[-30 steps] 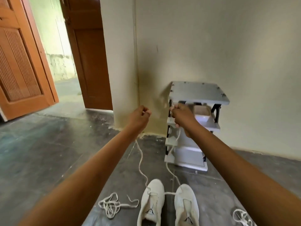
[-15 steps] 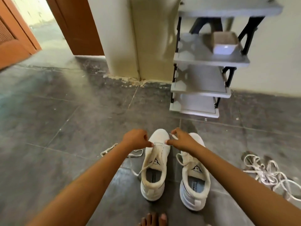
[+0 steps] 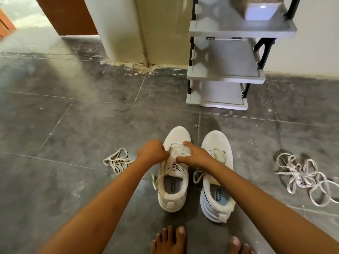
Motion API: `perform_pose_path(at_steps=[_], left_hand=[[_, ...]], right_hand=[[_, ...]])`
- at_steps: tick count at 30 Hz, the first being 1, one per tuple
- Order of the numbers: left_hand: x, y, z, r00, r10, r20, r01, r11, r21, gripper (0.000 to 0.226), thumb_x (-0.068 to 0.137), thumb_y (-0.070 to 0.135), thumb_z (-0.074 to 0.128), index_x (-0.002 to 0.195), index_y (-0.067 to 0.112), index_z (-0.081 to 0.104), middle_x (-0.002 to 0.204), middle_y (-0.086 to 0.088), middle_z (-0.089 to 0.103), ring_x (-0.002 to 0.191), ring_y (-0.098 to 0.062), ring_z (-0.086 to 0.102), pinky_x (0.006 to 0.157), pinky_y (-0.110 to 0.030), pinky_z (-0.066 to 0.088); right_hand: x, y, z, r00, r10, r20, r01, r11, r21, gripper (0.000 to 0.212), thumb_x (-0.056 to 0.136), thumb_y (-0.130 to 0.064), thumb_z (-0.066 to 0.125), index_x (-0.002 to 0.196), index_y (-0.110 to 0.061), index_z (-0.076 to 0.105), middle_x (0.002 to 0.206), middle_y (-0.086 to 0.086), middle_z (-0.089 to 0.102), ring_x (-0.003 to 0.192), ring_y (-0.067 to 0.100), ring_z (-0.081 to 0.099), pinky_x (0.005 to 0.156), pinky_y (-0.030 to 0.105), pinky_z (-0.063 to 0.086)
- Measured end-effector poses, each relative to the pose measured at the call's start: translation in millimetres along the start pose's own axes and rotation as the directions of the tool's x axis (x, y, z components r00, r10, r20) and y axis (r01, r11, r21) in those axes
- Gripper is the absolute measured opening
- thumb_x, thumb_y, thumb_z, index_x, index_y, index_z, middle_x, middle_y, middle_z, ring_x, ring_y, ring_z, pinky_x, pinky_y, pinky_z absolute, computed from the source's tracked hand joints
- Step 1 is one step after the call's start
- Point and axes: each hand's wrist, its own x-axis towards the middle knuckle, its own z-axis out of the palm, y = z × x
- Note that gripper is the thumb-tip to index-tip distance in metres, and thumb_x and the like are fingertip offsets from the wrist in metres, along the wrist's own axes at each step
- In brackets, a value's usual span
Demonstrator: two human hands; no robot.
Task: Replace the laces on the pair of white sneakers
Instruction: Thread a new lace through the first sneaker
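White sneaker (image 3: 177, 134) at six o'clock sits under the left hand (image 3: 152, 152) and right hand (image 3: 194, 156), both curled tight, pinching its lace (image 3: 159, 177).

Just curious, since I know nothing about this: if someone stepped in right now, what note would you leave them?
Left hand: pinches the lace at the left sneaker's front eyelets.
Right hand: pinches the same lace from the other side.
Both sneakers stand side by side on the floor, toes toward the shoe rack. A small lace pile lies to their left, a bigger lace pile to their right.
Done: lacing begun on the left sneaker.
Left: finish it; the right sneaker looks loosely laced, untied.
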Motion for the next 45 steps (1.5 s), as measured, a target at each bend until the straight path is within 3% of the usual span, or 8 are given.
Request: perform_pose_path(at_steps=[7,20,25,28,31,36,40,45], left_hand=[[18.6,20.6,-6.1,0.96,0.226,-0.168,-0.218,0.974,0.067,0.027,0.084,0.041,0.063,0.107,0.026,0.065,0.106,0.002,0.066,0.097,-0.018,0.062,0.08,-0.031,0.051],[37.0,23.7,1.1,0.884,0.44,-0.156,-0.311,0.804,0.506,0.016,0.088,0.016,0.051,0.101,0.02,0.06,0.105,-0.003,0.056,0.086,-0.028,0.061,0.058,-0.029,0.037],[41.2,-12.6,-40.3,0.902,0.191,-0.387,-0.087,0.959,0.271,0.016,0.081,0.009,0.051,0.091,0.02,0.058,0.098,-0.008,0.064,0.087,-0.033,0.061,0.062,-0.029,0.037],[38.9,-17.0,-40.7,0.96,0.141,-0.24,-0.093,0.975,0.201,0.013,0.088,0.029,0.056,0.095,0.02,0.062,0.099,-0.005,0.067,0.092,-0.028,0.062,0.071,-0.031,0.046],[28.0,1.1,-15.0,0.995,0.079,-0.06,-0.077,0.996,0.04,0.043,0.083,0.058,0.057,0.093,0.016,0.062,0.09,-0.002,0.063,0.087,-0.021,0.061,0.077,-0.033,0.051],[27.0,12.5,-8.6,0.987,0.04,-0.154,-0.026,0.995,0.096,0.014,0.087,0.027,0.059,0.083,0.014,0.062,0.089,-0.006,0.068,0.079,-0.023,0.061,0.066,-0.032,0.047],[33.9,-7.3,-42.3,0.987,0.026,-0.158,-0.034,0.998,-0.054,0.028,0.085,0.026,0.065,0.058,0.023,0.058,0.072,-0.001,0.066,0.074,-0.02,0.061,0.075,-0.034,0.051],[32.8,-19.4,-27.4,0.981,-0.02,-0.195,0.011,0.999,-0.05,0.022,0.089,0.034,0.06,0.072,0.019,0.057,0.085,-0.006,0.066,0.081,-0.024,0.06,0.073,-0.035,0.049]], right_hand=[[-1.6,7.5,0.2,0.999,-0.045,0.025,0.045,0.999,0.019,0.096,0.072,-0.052,0.072,0.148,-0.029,0.017,0.142,0.006,0.044,0.122,0.024,0.048,0.086,0.027,0.039],[1.8,2.4,14.1,1.0,0.001,0.003,-0.001,0.994,-0.109,0.094,0.073,-0.058,0.066,0.144,-0.02,0.019,0.124,0.01,0.057,0.111,0.029,0.056,0.086,0.037,0.047],[1.2,4.6,24.1,0.999,0.005,-0.042,-0.01,0.991,-0.134,0.097,0.077,-0.057,0.061,0.149,-0.021,0.006,0.134,0.012,0.049,0.12,0.032,0.05,0.09,0.037,0.043],[1.9,4.9,24.3,0.999,0.018,-0.037,-0.022,0.993,-0.112,0.098,0.076,-0.057,0.062,0.149,-0.023,0.006,0.134,0.011,0.05,0.118,0.031,0.05,0.085,0.034,0.043],[2.7,4.5,22.9,0.999,0.024,-0.028,-0.026,0.997,-0.068,0.1,0.074,-0.057,0.064,0.149,-0.025,0.005,0.132,0.011,0.052,0.117,0.03,0.052,0.081,0.033,0.042],[1.9,5.2,23.9,0.999,0.038,-0.037,-0.041,0.995,-0.087,0.103,0.073,-0.061,0.064,0.149,-0.025,0.005,0.13,0.011,0.053,0.116,0.03,0.053,0.084,0.036,0.045],[1.4,2.2,22.7,0.999,0.049,-0.018,-0.05,0.993,-0.11,0.099,0.074,-0.06,0.063,0.148,-0.026,0.006,0.133,0.011,0.051,0.119,0.03,0.051,0.088,0.037,0.044],[-0.4,-0.6,19.1,0.999,0.05,0.004,-0.05,0.995,-0.081,0.099,0.076,-0.058,0.063,0.149,-0.026,0.005,0.137,0.011,0.047,0.121,0.03,0.049,0.089,0.034,0.042]])
